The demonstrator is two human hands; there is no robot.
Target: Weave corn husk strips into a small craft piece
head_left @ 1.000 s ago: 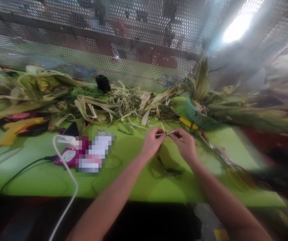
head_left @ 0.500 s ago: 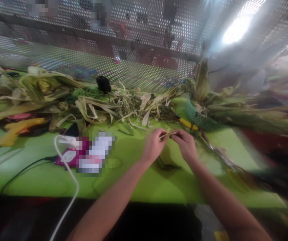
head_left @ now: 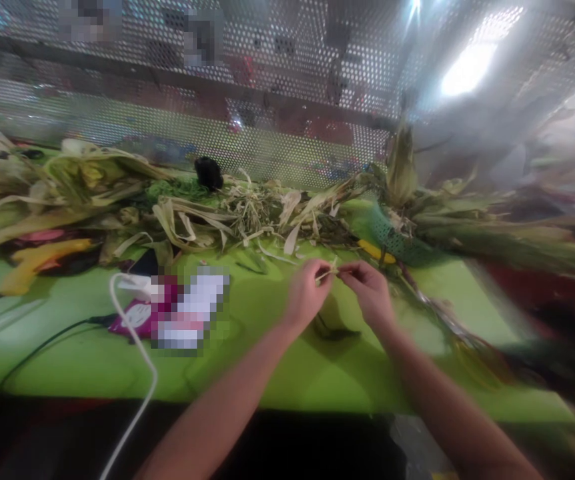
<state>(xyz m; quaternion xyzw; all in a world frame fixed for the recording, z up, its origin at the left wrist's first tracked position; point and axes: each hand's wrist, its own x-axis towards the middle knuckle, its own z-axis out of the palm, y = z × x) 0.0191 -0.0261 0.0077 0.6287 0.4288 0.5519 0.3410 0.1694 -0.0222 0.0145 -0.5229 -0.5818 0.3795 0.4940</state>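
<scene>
Between both hands, above the green table (head_left: 247, 373), is a small, thin pale strip of plant husk (head_left: 335, 267) with a little tuft at its upper end. My left hand (head_left: 308, 291) pinches it from the left, a bit of the strip showing past the thumb. Fingertips of my right hand (head_left: 369, 290) close on it from the other side. Just below the hands a dark leaf scrap (head_left: 335, 331) lies on the tabletop. Loose dry husks (head_left: 295, 220) are heaped a short way beyond.
At left are a yellow glue gun (head_left: 42, 260), a purple power strip (head_left: 140, 317) with a white plug and cable, and a blurred-out flat object (head_left: 192, 310). Scissors (head_left: 462, 333) and a green basket (head_left: 402, 240) stand at right. A perforated metal panel (head_left: 287, 120) rises behind.
Both hands keep their pinch close together. The strip has turned slightly, its tuft now pointing upward between the fingertips, and my right fingers have shifted a little.
</scene>
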